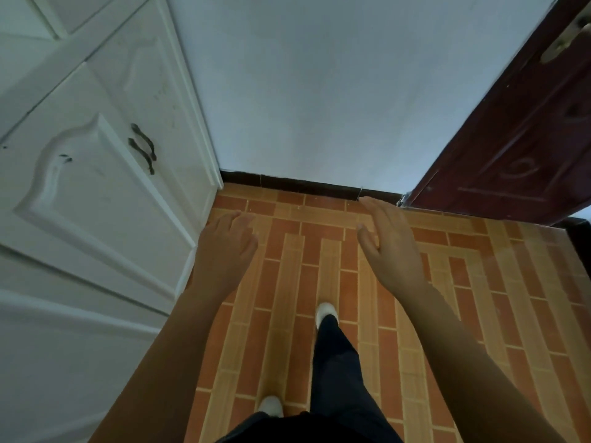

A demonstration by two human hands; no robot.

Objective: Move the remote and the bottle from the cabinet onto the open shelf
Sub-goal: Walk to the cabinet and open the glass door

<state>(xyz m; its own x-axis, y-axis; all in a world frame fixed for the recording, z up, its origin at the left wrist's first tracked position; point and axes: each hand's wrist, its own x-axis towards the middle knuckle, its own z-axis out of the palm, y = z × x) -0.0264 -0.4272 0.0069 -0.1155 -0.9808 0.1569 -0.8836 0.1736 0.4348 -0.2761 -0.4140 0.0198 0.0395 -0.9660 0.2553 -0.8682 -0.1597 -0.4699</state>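
Both hands empty, fingers loose and apart, held over the tiled floor (319, 282). White cabinet (96, 187) fills frame left, doors closed, paired dark handles (143, 148) up-left of left hand (224, 247), the nearer one. Right hand (388, 247) sits center-right. Remote, bottle, shelf not visible; likely behind doors.

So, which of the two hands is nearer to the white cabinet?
The left hand, close beside the cabinet; the right hand is over the floor.

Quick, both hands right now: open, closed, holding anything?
Left hand: open, fingers loosely curled, empty.
Right hand: open, fingers extended, empty.
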